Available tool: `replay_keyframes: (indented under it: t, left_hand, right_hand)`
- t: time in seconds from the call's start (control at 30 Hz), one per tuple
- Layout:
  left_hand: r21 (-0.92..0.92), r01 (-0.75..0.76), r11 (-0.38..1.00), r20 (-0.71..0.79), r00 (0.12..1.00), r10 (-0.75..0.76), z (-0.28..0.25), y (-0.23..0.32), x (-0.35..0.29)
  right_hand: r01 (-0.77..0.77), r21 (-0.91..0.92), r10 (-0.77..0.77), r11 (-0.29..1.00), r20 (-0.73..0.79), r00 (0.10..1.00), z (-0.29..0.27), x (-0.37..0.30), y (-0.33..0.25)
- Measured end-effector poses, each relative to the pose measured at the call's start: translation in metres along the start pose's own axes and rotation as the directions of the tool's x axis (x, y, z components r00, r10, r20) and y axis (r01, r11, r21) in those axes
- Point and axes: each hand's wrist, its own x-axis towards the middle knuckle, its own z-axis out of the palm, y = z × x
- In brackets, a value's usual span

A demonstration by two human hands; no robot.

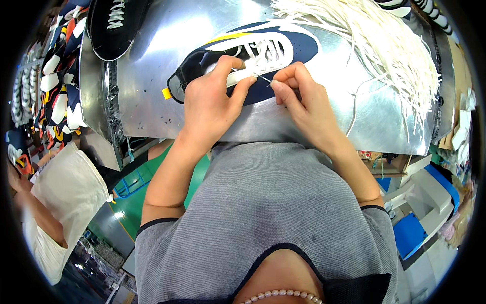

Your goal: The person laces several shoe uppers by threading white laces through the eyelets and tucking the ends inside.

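Note:
A navy shoe upper with white trim, a yellow stripe and a yellow tab lies on the metal table, toe to the right. White laces cross its front opening. My left hand is closed on the near edge of that opening, index finger inside and thumb outside. Just right of it, my right hand pinches a thin, pale-and-dark slender piece that reaches to the eyelet edge by my left thumb. Whether this piece is a lace end or a fine hook, I cannot tell.
A heap of loose white laces covers the table's right side. A black laced shoe stands at the back left. Colourful shoe parts are piled beyond the left edge. Another person's arm shows at the lower left, near a blue-and-white chair's opposite side.

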Motion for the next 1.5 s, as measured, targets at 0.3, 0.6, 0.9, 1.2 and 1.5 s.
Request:
replay_keyframes:
  t: [0.3, 0.6, 0.9, 1.2, 1.5]
  left_hand:
    - [0.062, -0.295, 0.953, 0.046, 0.955, 0.293, 0.002, -0.007, 0.001]
    - [-0.022, -0.282, 0.959, 0.037, 0.958, 0.283, -0.003, -0.009, -0.007]
    - [-0.273, -0.008, 0.962, 0.330, 0.938, 0.102, -0.019, 0.006, 0.007]
    - [0.080, -0.453, 0.888, 0.115, 0.889, 0.443, -0.027, -0.012, -0.009]
    - [-0.887, 0.434, 0.160, 0.275, 0.773, -0.571, -0.003, -0.039, -0.095]
  right_hand:
    - [-0.032, -0.172, 0.030, 0.985, -0.016, 0.999, 0.011, 0.016, 0.001]
    - [-0.143, -0.233, 0.198, 0.962, 0.233, 0.952, -0.040, 0.015, -0.018]
    - [0.251, -0.122, -0.275, 0.960, -0.262, 0.925, -0.018, 0.066, 0.023]
    - [0.231, -0.046, -0.233, 0.972, -0.336, 0.913, -0.018, 0.064, 0.025]
    - [0.256, -0.061, -0.263, 0.965, -0.287, 0.921, 0.006, 0.066, 0.017]
